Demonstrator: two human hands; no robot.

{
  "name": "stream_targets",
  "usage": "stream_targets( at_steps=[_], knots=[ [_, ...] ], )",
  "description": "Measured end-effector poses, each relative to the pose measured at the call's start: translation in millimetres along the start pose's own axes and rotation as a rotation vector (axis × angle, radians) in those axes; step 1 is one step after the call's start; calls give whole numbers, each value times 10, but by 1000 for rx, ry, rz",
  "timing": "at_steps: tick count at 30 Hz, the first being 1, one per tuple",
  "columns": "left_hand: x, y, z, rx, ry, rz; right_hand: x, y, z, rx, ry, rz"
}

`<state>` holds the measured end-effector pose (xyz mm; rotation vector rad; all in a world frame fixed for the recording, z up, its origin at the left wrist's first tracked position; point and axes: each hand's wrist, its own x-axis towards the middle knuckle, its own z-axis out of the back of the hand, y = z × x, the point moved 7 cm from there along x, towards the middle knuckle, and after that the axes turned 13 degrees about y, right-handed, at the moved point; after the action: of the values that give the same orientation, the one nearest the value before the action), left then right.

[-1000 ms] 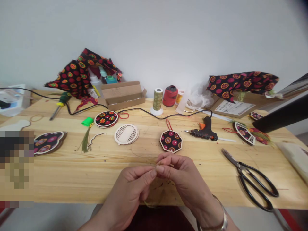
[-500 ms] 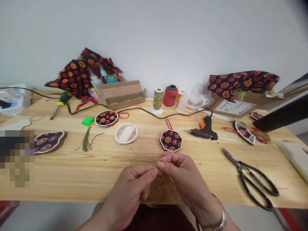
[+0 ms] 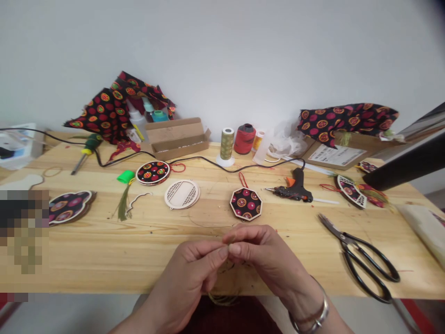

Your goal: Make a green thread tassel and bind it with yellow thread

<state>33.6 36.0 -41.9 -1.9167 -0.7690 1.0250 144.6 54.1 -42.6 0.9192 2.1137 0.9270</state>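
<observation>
Scissors (image 3: 344, 238) right of fingers (image 3: 239, 251), octagonal ornament (image 3: 246, 203) beyond, red spool (image 3: 245, 140) behind.

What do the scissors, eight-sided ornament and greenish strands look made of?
Scissors: likely metal, from the blades' grey sheen; handles glossy black, perhaps coated. Ornament: seemingly patterned cloth in a pale, matte rim like bare wood. Strands: probably thread, thin and looped, fibre unclear.

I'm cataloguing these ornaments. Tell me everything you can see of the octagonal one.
The octagonal ornament has a pale, wood-like rim around black fabric patterned with magenta and orange-ringed circles, dotted with pale specks. A red cord loop extends from its far edge. It lies flat on the tabletop, beyond the right hand and left of the glue gun. No hand touches it; its underside is hidden.
</observation>
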Motion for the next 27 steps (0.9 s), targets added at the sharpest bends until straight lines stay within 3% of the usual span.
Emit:
stream_targets(
  at_steps=[8, 13, 17, 27],
  knots=[
    [-11, 23, -16, -3, 35, 21, 23, 83, -70, -58, 6, 60],
    [-23, 48, -94, -234, 120, 62, 21, 134, -98, -72, 44, 121],
    [4, 41, -111, -330, 123, 66, 15, 177, -105, -113, 77, 167],
    [37, 71, -80, -326, 70, 42, 10, 231, 53, -251, -127, 143]
  ],
)
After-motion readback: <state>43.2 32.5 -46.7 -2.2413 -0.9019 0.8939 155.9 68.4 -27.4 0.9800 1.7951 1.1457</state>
